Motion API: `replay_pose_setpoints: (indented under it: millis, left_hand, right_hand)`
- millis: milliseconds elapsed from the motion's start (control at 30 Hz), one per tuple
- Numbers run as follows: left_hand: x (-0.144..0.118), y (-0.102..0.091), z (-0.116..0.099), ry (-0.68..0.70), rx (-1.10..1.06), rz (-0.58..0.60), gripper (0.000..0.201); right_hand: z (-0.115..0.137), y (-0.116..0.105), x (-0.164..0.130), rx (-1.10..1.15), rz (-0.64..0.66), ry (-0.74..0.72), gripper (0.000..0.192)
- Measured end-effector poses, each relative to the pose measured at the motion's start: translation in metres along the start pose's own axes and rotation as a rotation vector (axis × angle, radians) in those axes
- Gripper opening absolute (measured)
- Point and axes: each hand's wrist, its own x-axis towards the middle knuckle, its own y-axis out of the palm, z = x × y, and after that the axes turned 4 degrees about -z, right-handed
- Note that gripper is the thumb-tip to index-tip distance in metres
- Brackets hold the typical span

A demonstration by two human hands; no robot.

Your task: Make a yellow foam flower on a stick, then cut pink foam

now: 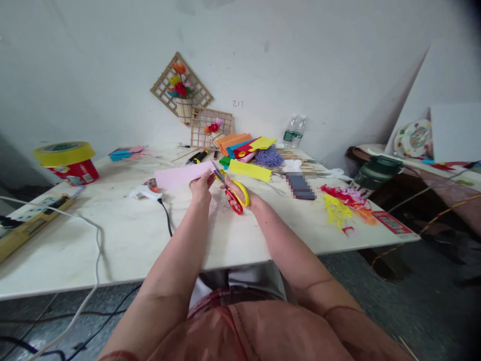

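Observation:
My left hand (pixel 201 188) pinches the right end of a pink foam sheet (pixel 179 175) and holds it flat above the white table (pixel 124 240). In my right hand (pixel 240 193) are scissors (pixel 230 190) with red and yellow handles. Their blades point up and left, and the tips meet the sheet's right edge beside my left fingers. A yellow foam strip (pixel 250 170) lies just behind my right hand.
A white glue gun (pixel 145 192) with a black cord lies left of my hands. Colored foam sheets (pixel 244 145), purple yarn (pixel 268 158), red and yellow scraps (pixel 340 203), a tape roll on a red tub (pixel 65 160), a power strip (pixel 35 213), water bottles (pixel 295 130) and wooden lattice crafts (pixel 195 108) crowd the table.

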Motion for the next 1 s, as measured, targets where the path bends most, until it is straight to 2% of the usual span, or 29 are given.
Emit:
replay_pose_setpoints:
  millis: [1000]
  left_hand:
    - [0.002,0.001,0.000,-0.010,-0.011,-0.031,0.016]
  right_hand:
    - [0.007,0.011,-0.011,-0.024,-0.065,-0.044,0.060]
